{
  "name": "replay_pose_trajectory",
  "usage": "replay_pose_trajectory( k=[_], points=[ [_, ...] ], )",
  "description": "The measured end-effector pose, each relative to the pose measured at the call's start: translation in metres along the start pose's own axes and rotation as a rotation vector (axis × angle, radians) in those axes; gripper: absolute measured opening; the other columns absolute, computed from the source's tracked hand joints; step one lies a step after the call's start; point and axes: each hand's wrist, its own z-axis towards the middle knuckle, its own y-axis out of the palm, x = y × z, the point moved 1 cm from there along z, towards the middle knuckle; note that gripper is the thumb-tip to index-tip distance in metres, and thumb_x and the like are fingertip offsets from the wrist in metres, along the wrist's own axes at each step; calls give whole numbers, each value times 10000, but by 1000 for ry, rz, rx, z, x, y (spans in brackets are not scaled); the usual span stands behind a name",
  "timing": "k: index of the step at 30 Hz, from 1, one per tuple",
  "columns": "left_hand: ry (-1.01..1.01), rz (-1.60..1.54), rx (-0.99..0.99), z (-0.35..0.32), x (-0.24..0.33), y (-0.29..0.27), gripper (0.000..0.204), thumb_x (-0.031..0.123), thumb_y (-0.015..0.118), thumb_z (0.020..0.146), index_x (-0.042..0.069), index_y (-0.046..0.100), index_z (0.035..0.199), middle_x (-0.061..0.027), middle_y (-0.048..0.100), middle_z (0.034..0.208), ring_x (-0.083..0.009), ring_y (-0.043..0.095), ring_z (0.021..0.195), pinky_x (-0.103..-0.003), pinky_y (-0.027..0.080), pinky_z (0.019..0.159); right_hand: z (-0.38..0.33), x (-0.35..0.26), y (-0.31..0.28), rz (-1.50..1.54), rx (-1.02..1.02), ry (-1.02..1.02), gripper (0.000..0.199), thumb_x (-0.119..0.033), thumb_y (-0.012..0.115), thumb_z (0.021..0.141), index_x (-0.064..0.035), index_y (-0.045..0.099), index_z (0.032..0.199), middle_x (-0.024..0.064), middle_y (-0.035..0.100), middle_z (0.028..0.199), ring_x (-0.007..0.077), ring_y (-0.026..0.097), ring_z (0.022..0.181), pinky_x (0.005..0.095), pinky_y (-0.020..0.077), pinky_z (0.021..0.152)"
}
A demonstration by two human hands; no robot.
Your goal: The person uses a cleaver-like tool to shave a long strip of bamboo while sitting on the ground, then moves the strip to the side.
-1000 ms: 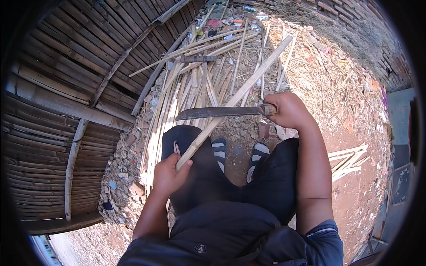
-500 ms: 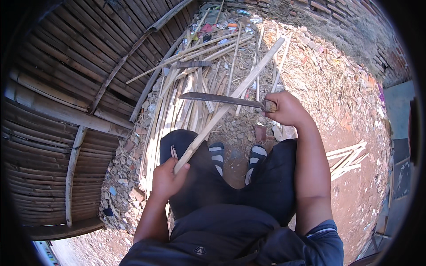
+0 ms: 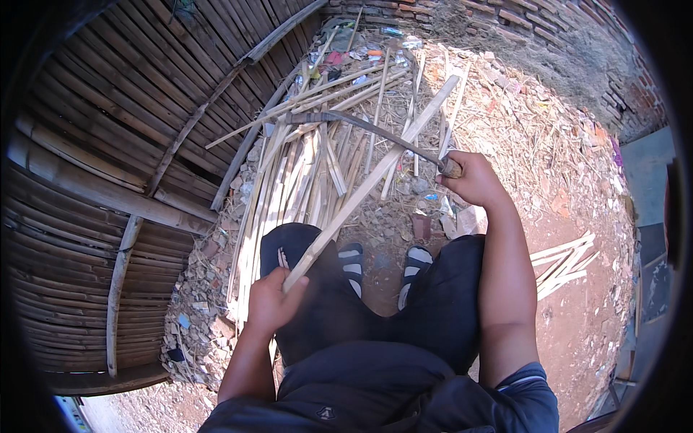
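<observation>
Splitting a bamboo strip (image 3: 375, 180) with a long blade (image 3: 361, 126).
Left hand (image 3: 271, 303) clamps the strip's near end; right hand (image 3: 473, 177) clamps the blade handle, blade crossing above the strip beyond both grips. Judgement: steady the strip, strike along the grain.

We see pale yellow bamboo strips (image 3: 289, 180), a dark grey blade (image 3: 361, 126), black trousers (image 3: 447, 303), sandals (image 3: 352, 261) striped black and white, reddish-brown ground (image 3: 577, 317), brown bamboo wall (image 3: 108, 144).
</observation>
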Motion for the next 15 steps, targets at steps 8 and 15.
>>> replay_pose_trajectory(
  k=[8, 15],
  points=[
    [-27, -18, 5, -5, -2, -3, 321, 330, 793, 968, 21, 710, 939, -182, 683, 681, -356, 707, 613, -420, 533, 584, 9, -9, 4, 4, -65, -76, 346, -259, 858, 835, -61, 758, 1100, 207, 754, 939, 393, 736, 936, 475, 565, 845],
    [13, -46, 22, -1, -5, 3, 322, 332, 795, 967, 23, 711, 933, -175, 679, 672, -340, 705, 599, -410, 529, 576, 8, 28, -6, 82, 172, 154, 362, -273, 850, 860, -37, 746, 1113, 228, 753, 967, 379, 738, 939, 467, 556, 846]
  ],
)
